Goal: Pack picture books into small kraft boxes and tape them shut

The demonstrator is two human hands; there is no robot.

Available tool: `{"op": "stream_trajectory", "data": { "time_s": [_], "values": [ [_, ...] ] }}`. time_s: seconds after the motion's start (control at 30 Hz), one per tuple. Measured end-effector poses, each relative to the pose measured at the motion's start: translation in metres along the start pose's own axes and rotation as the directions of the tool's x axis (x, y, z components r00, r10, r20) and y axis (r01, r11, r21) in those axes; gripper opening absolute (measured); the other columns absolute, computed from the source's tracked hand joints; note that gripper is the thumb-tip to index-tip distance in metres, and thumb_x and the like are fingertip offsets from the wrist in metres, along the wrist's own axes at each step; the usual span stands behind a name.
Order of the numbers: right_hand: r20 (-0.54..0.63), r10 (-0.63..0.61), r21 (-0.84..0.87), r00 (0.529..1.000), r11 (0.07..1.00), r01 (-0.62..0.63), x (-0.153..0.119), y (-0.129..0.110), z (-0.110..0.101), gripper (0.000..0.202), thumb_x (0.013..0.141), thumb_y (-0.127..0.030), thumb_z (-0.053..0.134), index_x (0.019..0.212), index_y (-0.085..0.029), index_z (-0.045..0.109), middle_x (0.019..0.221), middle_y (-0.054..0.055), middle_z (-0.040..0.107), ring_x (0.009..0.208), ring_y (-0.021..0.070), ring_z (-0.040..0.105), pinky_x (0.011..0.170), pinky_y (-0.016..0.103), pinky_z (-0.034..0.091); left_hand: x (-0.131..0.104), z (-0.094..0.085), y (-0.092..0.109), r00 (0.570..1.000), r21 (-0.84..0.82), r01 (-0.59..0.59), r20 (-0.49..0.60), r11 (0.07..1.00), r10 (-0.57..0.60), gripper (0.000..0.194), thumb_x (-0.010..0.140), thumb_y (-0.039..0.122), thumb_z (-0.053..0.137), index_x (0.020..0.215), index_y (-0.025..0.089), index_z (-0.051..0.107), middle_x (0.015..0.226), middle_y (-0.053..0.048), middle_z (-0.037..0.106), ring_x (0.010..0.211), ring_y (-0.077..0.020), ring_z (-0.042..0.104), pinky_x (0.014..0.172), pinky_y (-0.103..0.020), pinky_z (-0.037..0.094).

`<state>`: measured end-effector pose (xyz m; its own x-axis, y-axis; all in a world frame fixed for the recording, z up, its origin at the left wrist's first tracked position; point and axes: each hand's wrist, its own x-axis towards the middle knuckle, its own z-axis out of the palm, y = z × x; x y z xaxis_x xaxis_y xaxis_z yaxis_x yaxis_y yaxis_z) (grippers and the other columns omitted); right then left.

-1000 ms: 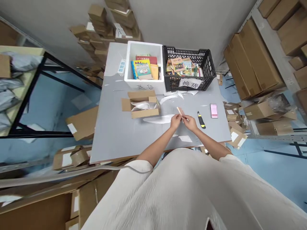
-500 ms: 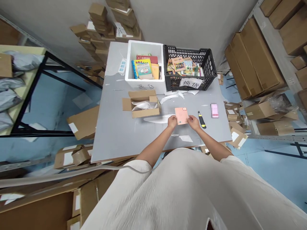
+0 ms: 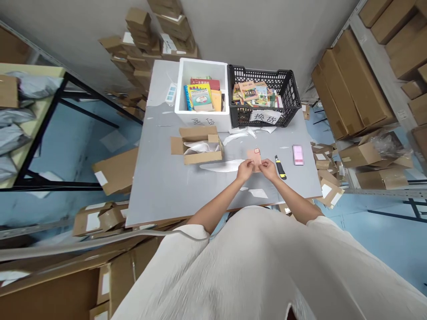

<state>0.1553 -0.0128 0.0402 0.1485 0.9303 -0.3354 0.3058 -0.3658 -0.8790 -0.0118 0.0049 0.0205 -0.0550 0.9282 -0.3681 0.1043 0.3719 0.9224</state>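
Note:
Between my two hands is a small pink book (image 3: 254, 156) with a red mark near its top edge, held over the grey table (image 3: 160, 186). My left hand (image 3: 246, 170) pinches its lower left part, and my right hand (image 3: 267, 169) grips the lower right. The fingers of both hands cover the bottom of the book. Just right of my right hand lies a black and yellow utility knife (image 3: 280, 168). An open cardboard box (image 3: 203, 158) with white paper inside stands to the left of the book.
At the table's back stand a white foam box (image 3: 203, 117) and a black crate (image 3: 240, 116), both holding books. A pink-screened phone (image 3: 298, 155) lies on the right. Torn white scraps (image 3: 258, 193) lie around. Cartons (image 3: 115, 171) crowd the left floor.
My left hand has moved right and inward over the pink book, closer to my right hand. Less of the book shows, and its lower label is now covered.

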Motion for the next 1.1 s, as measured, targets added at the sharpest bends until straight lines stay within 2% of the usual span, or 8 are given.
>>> {"op": "stream_trajectory", "data": {
  "time_s": [0.1, 0.2, 0.3, 0.4, 0.67, 0.8, 0.9, 1.1],
  "values": [
    [0.037, -0.209, -0.257, 0.977, 0.943, 0.211, -0.009, -0.006, 0.003, 0.025, 0.097, -0.046, 0.067, 0.108, -0.025, 0.075, 0.101, 0.006, 0.083, 0.094, 0.0265, 0.073, 0.089, 0.038, 0.059, -0.003, 0.008, 0.006, 1.0, -0.079, -0.001, 0.021, 0.997, 0.003, 0.013, 0.094, 0.037, 0.077, 0.096, 0.023, 0.077, 0.103, -0.009, 0.085, 0.1, -0.0252, 0.08, 0.098, -0.038, 0.063],
    [0.164, -0.358, -0.504, 0.919, 0.771, 0.39, -0.018, -0.01, 0.003, 0.029, 0.107, -0.038, 0.062, 0.126, -0.024, 0.079, 0.115, 0.011, 0.084, 0.11, 0.0314, 0.071, 0.105, 0.043, 0.054, -0.002, 0.007, 0.009, 0.996, -0.205, 0.091, -0.002, 0.974, -0.093, 0.024, 0.093, 0.044, 0.083, 0.095, 0.023, 0.071, 0.091, -0.006, 0.083, 0.088, -0.0221, 0.079, 0.09, -0.036, 0.064],
    [0.263, -0.399, -0.559, 0.878, 0.679, 0.476, -0.024, -0.012, 0.003, 0.034, 0.111, -0.036, 0.06, 0.137, -0.024, 0.079, 0.134, 0.015, 0.082, 0.123, 0.0345, 0.067, 0.111, 0.045, 0.049, -0.001, 0.001, 0.01, 0.987, -0.312, 0.156, 0.022, 0.937, -0.157, 0.031, 0.088, 0.043, 0.087, 0.091, 0.024, 0.064, 0.081, -0.003, 0.078, 0.08, -0.021, 0.077, 0.086, -0.037, 0.065],
    [0.292, -0.408, -0.54, 0.865, 0.677, 0.501, -0.026, -0.011, 0.005, 0.037, 0.112, -0.036, 0.057, 0.14, -0.026, 0.079, 0.147, 0.014, 0.077, 0.132, 0.0357, 0.063, 0.113, 0.047, 0.047, -0.001, -0.004, 0.007, 0.985, -0.335, 0.169, 0.015, 0.927, -0.174, 0.028, 0.085, 0.039, 0.085, 0.087, 0.024, 0.062, 0.081, -0.003, 0.077, 0.083, -0.022, 0.077, 0.087, -0.039, 0.065],
    [0.117, -0.335, -0.472, 0.935, 0.809, 0.35, -0.023, 0.002, -0.004, 0.055, 0.102, -0.039, 0.062, 0.153, -0.018, 0.069, 0.154, 0.02, 0.071, 0.135, 0.0379, 0.064, 0.116, 0.051, 0.05, -0.002, -0.02, 0.006, 0.984, -0.302, 0.16, -0.026, 0.94, -0.176, 0.018, 0.085, 0.035, 0.076, 0.093, 0.023, 0.066, 0.096, -0.005, 0.081, 0.091, -0.0221, 0.076, 0.086, -0.036, 0.063],
    [0.066, -0.158, -0.251, 0.985, 0.953, 0.17, -0.019, 0.004, -0.006, 0.05, 0.095, -0.048, 0.07, 0.137, -0.021, 0.075, 0.117, 0.012, 0.083, 0.105, 0.03, 0.075, 0.102, 0.044, 0.059, -0.002, -0.028, 0.01, 0.984, -0.327, 0.156, -0.035, 0.932, -0.177, 0.016, 0.088, 0.033, 0.073, 0.098, 0.022, 0.067, 0.102, -0.005, 0.082, 0.09, -0.0204, 0.076, 0.084, -0.033, 0.062],
    [0.076, 0.013, -0.035, 0.997, 0.999, -0.01, -0.017, -0.001, -0.003, 0.043, 0.086, -0.057, 0.078, 0.112, -0.023, 0.076, 0.081, 0.001, 0.077, 0.077, 0.0229, 0.072, 0.084, 0.038, 0.061, -0.002, -0.032, 0.016, 0.986, -0.315, 0.146, -0.036, 0.938, -0.165, 0.019, 0.09, 0.037, 0.074, 0.099, 0.022, 0.068, 0.1, -0.006, 0.082, 0.088, -0.0202, 0.075, 0.081, -0.032, 0.061],
    [0.081, 0.128, 0.288, 0.988, 0.947, -0.146, -0.015, -0.025, 0.004, 0.046, 0.07, -0.054, 0.097, 0.093, -0.022, 0.072, 0.074, -0.001, 0.074, 0.067, 0.0158, 0.069, 0.07, 0.03, 0.059, -0.005, -0.039, 0.027, 0.994, -0.298, 0.066, -0.06, 0.952, -0.088, 0.017, 0.092, 0.038, 0.073, 0.094, 0.022, 0.073, 0.098, -0.006, 0.082, 0.088, -0.0214, 0.074, 0.08, -0.031, 0.058]
  ]
}}
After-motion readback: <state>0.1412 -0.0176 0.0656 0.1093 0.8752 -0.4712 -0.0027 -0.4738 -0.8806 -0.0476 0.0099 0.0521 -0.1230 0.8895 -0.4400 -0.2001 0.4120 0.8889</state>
